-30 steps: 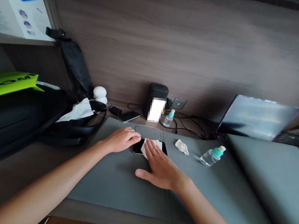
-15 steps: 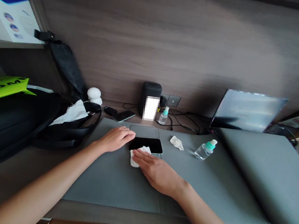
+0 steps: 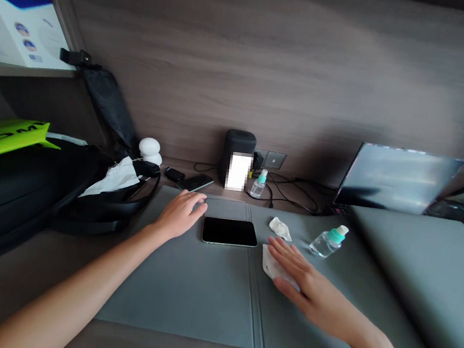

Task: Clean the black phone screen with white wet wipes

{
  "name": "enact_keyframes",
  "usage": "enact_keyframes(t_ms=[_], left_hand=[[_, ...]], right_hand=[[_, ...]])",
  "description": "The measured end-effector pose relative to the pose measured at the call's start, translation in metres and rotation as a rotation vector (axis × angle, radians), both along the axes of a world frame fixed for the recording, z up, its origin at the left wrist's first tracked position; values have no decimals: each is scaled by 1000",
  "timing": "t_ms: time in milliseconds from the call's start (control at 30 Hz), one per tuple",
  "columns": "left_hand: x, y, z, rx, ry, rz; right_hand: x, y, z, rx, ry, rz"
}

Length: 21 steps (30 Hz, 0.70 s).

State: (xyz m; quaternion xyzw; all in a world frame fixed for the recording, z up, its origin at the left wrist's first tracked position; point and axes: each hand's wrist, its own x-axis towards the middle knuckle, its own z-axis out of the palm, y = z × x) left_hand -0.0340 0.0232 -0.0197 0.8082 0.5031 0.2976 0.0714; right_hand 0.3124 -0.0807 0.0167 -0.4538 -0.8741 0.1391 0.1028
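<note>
In the head view a black-screened phone [image 3: 230, 232] lies flat on the grey desk mat [image 3: 185, 286]. My left hand [image 3: 181, 213] rests just left of the phone, thumb apart from the fingers, holding nothing. To the right of the phone, a white tissue [image 3: 271, 265] lies on the mat, partly covered by my right hand [image 3: 298, 276]. That hand's fingers stretch out flat over the tissue, with the thumb spread away. A crumpled tissue [image 3: 280, 228] sits just beyond the right fingertips. A clear bottle with a teal top [image 3: 328, 241] lies tilted farther right.
Behind the mat stand a dark speaker [image 3: 240, 141], another small bottle [image 3: 258, 184] and loose cables. A second phone [image 3: 196, 182] lies at the back left, near a black bag [image 3: 24, 189]. On the right are a laptop [image 3: 399, 179] and a folded grey mat section [image 3: 418, 262].
My right hand and the tissue under it have moved right, off the phone onto the mat. My left hand has shifted slightly away from the phone. The view has moved a little.
</note>
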Motion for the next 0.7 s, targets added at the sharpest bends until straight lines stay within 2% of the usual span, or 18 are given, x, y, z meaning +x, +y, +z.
enact_keyframes(t_ms=[100,167,333,467,600,700], left_hand=[[1,-3,2,-9,38,40],[2,-5,4,-23,74,49],[2,-8,4,-83,80,11],[0,-5,-4,-158,-51,-14],[-3,2,-11,-284,-295,-24],[-3,6,-11,-337,-468,-73]], right_hand=[[-23,20,9,102,91,-107],[-40,41,8,134,103,-193],[-65,86,-18,40,94,-257],[-68,89,-31,12,258,-237],[-69,85,-29,-85,434,-276],[-69,86,-28,-124,617,-322]])
